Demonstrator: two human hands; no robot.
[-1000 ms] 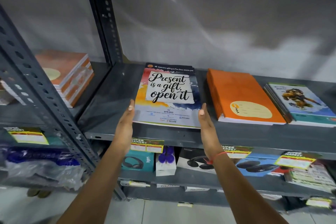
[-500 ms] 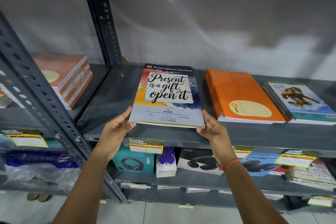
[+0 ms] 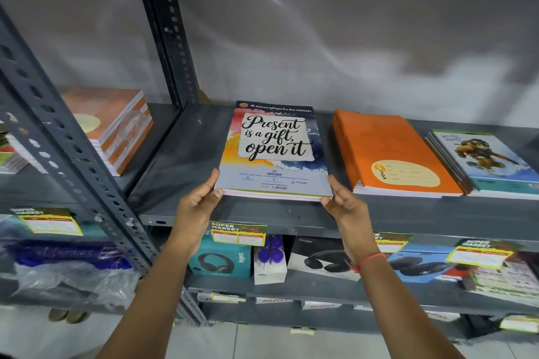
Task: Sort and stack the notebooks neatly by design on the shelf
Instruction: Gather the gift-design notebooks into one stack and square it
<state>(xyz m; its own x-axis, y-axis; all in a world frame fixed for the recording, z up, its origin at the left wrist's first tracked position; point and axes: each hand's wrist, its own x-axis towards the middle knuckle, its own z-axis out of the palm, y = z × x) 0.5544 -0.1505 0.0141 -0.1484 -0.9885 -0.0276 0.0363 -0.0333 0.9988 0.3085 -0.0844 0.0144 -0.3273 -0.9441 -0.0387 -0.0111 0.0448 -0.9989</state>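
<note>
Between both hands (image 3: 198, 207) (image 3: 344, 207), notebook stack (image 3: 274, 154), corners gripped

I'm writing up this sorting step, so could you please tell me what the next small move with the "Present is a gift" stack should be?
Probably release: the "Present is a gift" stack looks squared on the shelf, clear of the orange stack, with both hands gripping its front corners.

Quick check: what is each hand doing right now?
Left hand: closed on the near left corner of the "Present is a gift" notebook stack.
Right hand: closed on its near right corner.
</note>
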